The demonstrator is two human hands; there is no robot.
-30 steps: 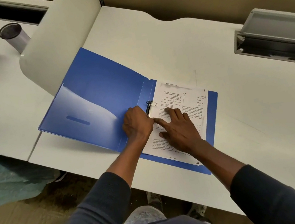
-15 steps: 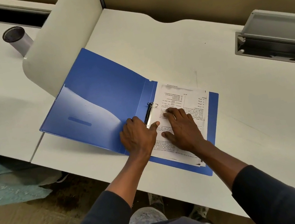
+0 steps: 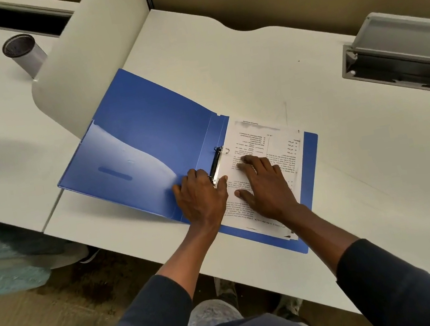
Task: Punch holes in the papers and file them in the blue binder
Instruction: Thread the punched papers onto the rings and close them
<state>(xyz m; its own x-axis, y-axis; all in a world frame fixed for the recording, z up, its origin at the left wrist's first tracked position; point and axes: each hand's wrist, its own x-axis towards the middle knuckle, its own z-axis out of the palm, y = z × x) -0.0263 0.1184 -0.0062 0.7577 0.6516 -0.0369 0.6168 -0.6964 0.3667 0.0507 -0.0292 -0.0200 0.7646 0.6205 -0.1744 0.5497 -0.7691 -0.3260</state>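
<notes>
The blue binder lies open on the white desk, its cover spread to the left. Printed papers lie on its right half, threaded on the metal ring mechanism at the spine. My left hand rests on the spine at the near end of the mechanism, thumb touching the paper's edge. My right hand lies flat on the papers, fingers spread, pressing them down. Neither hand holds anything.
A grey cable tray with a raised lid sits at the desk's back right. A curved white divider rises just left of the binder. A mesh pen cup stands on the neighbouring desk. The desk's front edge runs close under my wrists.
My right hand flattened onto the papers from a pointing pose. My left hand shifted slightly down the spine. Another person's hand at the far left left the view.
</notes>
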